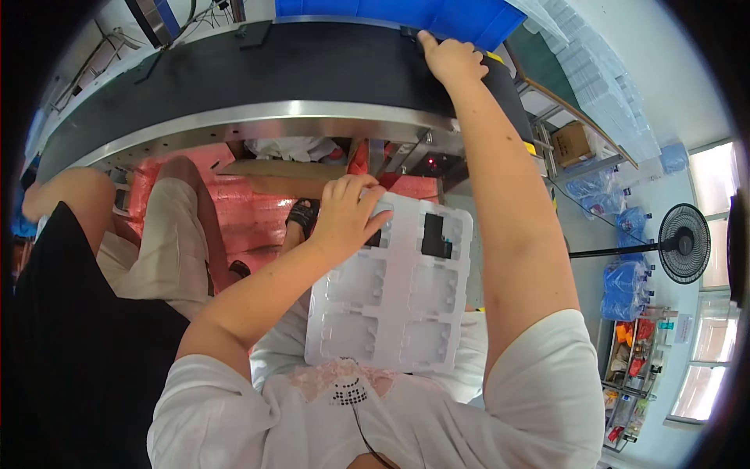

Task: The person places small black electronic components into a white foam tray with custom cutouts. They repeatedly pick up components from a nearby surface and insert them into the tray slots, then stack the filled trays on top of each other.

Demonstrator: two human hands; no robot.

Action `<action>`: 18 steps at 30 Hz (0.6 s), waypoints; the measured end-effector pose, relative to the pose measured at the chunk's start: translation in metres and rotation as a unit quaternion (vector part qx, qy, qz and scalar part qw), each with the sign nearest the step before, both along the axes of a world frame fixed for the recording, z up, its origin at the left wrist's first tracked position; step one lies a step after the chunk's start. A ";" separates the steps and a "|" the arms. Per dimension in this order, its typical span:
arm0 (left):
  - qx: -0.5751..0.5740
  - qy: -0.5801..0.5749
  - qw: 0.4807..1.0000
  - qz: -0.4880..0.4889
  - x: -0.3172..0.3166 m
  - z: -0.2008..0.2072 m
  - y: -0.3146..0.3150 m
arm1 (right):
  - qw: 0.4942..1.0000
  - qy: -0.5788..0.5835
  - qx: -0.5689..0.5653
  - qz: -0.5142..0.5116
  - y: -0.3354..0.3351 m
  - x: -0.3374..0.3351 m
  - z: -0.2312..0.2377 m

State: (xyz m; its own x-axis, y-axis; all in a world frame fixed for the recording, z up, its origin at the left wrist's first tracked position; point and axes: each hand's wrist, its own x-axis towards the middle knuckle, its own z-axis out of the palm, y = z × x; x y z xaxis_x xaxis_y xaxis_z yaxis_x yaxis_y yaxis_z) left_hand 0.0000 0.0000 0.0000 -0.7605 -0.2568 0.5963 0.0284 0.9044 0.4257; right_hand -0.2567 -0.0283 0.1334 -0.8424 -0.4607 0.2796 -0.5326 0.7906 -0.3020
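- Left hand [346, 209]: fingers curled over the top-left corner of the white moulded tray [394, 285], partly closed, covering a dark part in the pocket there. Whether the fingers pinch that part or only press on it cannot be told.
- The tray rests on the person's lap, sloping away from the body. Just right of the left-hand grip, the neighbouring top pocket holds one black part [432, 236]. The four pockets below the grip appear bare.
- Right hand [451, 59]: arm at full reach to the far edge of the black conveyor belt [297, 66], fingers bent down onto a small dark item at the belt's rim. Closure cannot be judged; the fingertips are hidden.
- Just beyond the right hand stands a blue bin [391, 14].
- Judgement: tray loading is in hand, at an early stage, two pockets of six concerned.
- Judgement: the next move calls for a firm pinch at the belt edge, then a carry back to a bare pocket below the left-hand grip, tray held steady.
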 end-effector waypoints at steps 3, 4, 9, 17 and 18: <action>0.012 0.144 0.989 0.007 -0.017 0.054 -0.027 | 0.999 0.015 0.029 -0.016 -0.005 -0.003 -0.003; -0.024 0.203 0.978 0.042 -0.033 0.073 -0.048 | 1.000 0.018 0.009 -0.024 -0.003 -0.011 -0.005; 0.020 -0.110 0.899 0.424 -0.080 0.143 -0.140 | 0.913 0.126 -0.353 0.161 0.064 0.001 -0.008; -0.023 -0.141 0.884 0.445 -0.095 0.116 -0.163 | 0.878 -0.372 -0.210 0.218 0.239 0.126 -0.022; -0.050 -0.136 0.886 0.441 -0.093 0.116 -0.160 | 0.885 -0.395 -0.145 0.199 0.252 0.133 -0.031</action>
State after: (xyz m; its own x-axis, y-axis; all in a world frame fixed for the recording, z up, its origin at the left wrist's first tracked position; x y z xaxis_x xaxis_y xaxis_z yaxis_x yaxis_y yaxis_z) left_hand -0.0934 -0.1597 0.1157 -0.4093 -0.7793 0.4746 -0.7995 0.5569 0.2249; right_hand -0.1237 0.2239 0.1028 -0.6149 -0.7703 -0.1689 -0.2840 0.4161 -0.8639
